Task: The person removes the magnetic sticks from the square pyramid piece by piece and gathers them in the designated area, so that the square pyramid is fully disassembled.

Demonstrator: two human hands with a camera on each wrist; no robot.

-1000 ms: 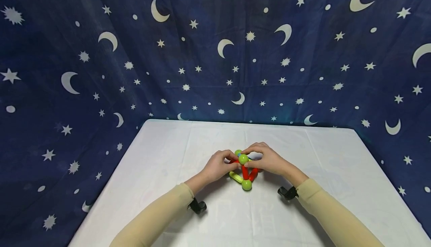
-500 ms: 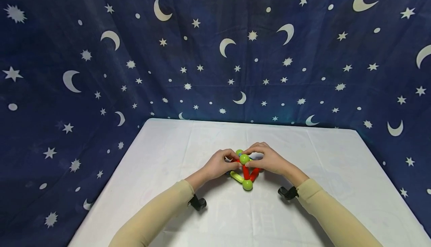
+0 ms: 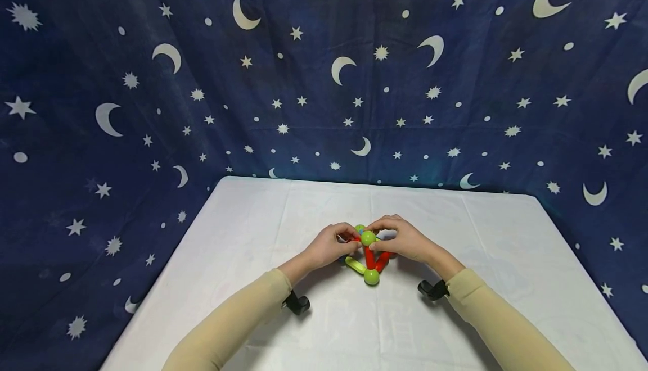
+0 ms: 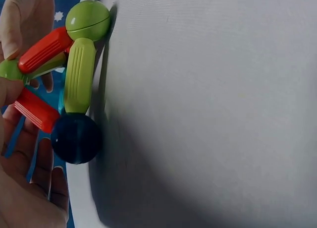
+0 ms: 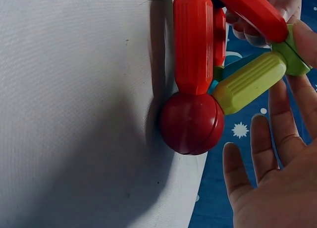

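A small pyramid-like frame of chunky magnetic rods and balls stands on the white table between both hands. My left hand (image 3: 326, 245) pinches the upper red rod (image 4: 37, 110) close to the top green ball (image 3: 368, 239). From the other side, my right hand (image 3: 403, 240) holds that same ball between thumb and fingers. Along the base are a front green ball (image 3: 372, 277), a dark blue ball (image 4: 77, 139) and a dark red ball (image 5: 191, 123). A yellow-green rod (image 4: 79, 76) and a red rod (image 5: 193, 42) join base balls. Fingers partly hide the rear.
The white-covered table (image 3: 334, 326) spreads around the frame. Behind and to the sides hangs a dark blue cloth (image 3: 304, 78) with moons and stars. A black wrist camera (image 3: 297, 303) sits under the left forearm, another black camera (image 3: 432, 289) under the right.
The head view has shifted slightly. Both hands keep nearly the same hold at the top of the frame, and the rods and balls look unchanged.
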